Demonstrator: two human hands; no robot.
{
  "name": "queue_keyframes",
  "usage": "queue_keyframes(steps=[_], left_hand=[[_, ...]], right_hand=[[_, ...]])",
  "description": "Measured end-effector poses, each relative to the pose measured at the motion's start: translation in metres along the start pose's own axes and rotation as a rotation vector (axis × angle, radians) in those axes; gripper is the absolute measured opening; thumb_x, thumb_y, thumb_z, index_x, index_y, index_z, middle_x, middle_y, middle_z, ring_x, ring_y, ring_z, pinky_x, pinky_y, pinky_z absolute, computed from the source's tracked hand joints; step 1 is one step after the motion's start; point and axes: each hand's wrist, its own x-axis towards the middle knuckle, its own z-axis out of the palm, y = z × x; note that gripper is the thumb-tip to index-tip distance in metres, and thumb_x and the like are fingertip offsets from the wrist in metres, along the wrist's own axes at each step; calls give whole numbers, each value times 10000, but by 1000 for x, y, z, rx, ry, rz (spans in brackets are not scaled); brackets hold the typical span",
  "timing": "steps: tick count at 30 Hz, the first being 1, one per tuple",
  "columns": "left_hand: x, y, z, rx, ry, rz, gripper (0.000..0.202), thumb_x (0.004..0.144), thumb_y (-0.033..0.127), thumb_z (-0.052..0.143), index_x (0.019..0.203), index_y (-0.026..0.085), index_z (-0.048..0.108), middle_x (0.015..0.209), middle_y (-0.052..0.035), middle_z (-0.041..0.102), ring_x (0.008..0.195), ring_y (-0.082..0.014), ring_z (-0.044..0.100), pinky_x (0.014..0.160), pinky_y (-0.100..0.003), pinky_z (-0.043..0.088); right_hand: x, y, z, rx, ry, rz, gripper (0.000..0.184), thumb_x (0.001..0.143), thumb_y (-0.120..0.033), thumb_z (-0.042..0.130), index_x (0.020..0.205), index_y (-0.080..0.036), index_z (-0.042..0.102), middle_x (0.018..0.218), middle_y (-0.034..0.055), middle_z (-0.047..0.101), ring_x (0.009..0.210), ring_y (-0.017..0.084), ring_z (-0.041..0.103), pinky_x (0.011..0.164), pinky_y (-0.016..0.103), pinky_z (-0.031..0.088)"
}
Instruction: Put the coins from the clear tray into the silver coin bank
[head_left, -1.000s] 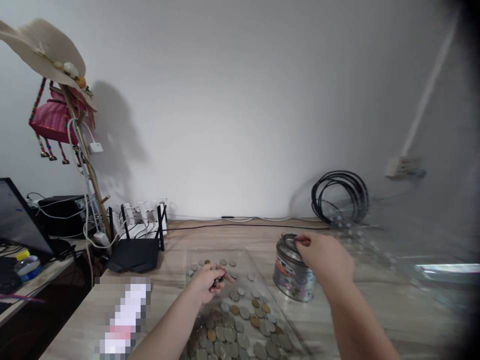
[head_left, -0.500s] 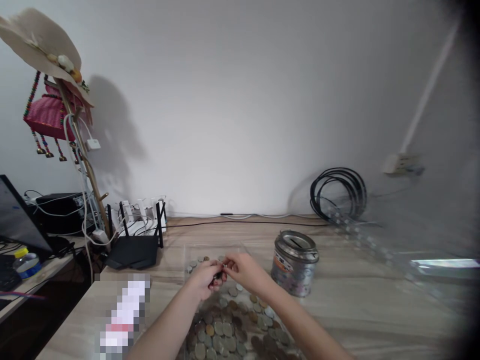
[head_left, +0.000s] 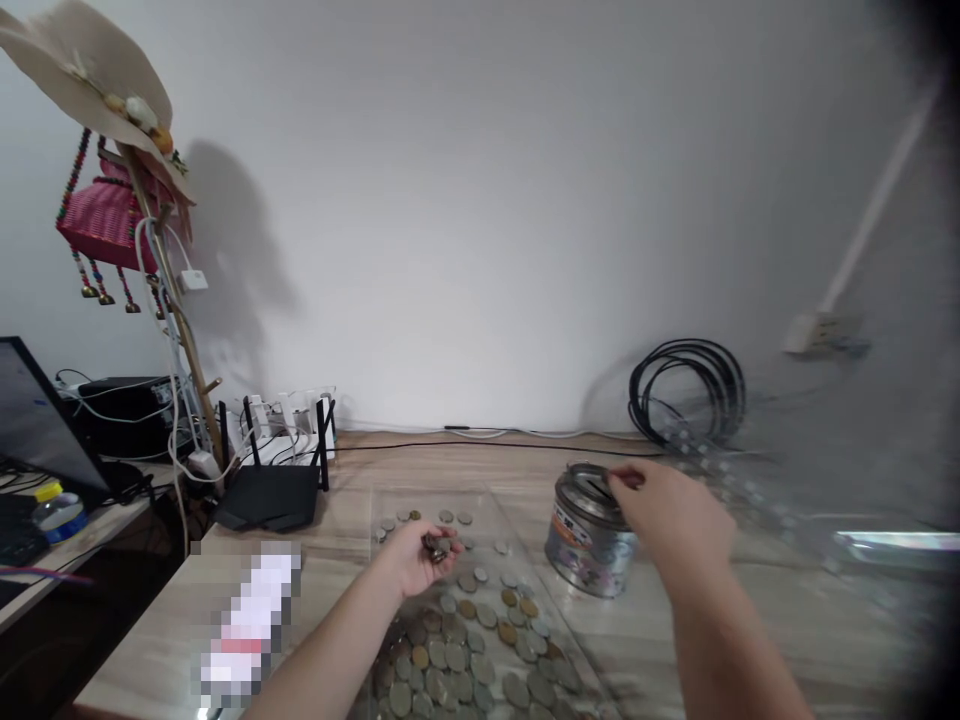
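While cupped over the spread coins (head_left: pixel 480 650) | left hand (head_left: pixel 416 555) held small coins (head_left: pixel 435 546) | right hand (head_left: pixel 671 510) pinched at tin (head_left: pixel 589 540) top, content unclear.

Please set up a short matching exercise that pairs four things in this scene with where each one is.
Things:
1. left hand
2. right hand
3. router
4. cable coil

Places:
A. against the wall, far right of the table
B. at the slot on top of the tin can
C. palm up over the spread coins, cupping a few
D. far left of the table, antennas up

Pairs: 1-C, 2-B, 3-D, 4-A
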Motion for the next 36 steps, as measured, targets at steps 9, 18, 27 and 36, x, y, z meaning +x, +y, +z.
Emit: queue_keyframes(steps=[9, 18, 27, 36], left_hand=[[0, 0, 0, -73, -46, 44, 249, 679, 139, 373, 866, 30, 497, 767, -175, 605, 737, -185, 598, 659, -273, 466], [2, -2, 1, -57, -21, 38, 162, 746, 201, 392, 770, 83, 501, 633, -84, 580, 606, -141, 577, 627, -274, 476], [3, -5, 0, 12, -77, -29, 185, 744, 244, 408, 772, 90, 505, 580, -47, 557, 583, -150, 591, 591, -254, 481], [5, -4, -2, 61, -166, -83, 251, 739, 225, 358, 821, 66, 534, 612, -77, 603, 557, -141, 594, 530, -219, 468]], right_hand=[[-4, -6, 10, 19, 172, -202, 286, 683, -362, 436, 807, -213, 646, 800, 93, 620, 752, 236, 516, 527, 290, 333], [-74, -77, 70, 348, -576, -755, 201, 677, -253, 453, 703, -211, 648, 687, 20, 639, 599, 125, 521, 542, 218, 340], [-75, -73, 87, 582, -829, -586, 135, 640, -234, 486, 671, -153, 589, 508, 0, 571, 452, 97, 491, 426, 184, 330], [-82, -77, 94, 567, -779, -643, 132, 622, -202, 470, 637, -148, 589, 514, 2, 561, 460, 99, 472, 432, 197, 321]])
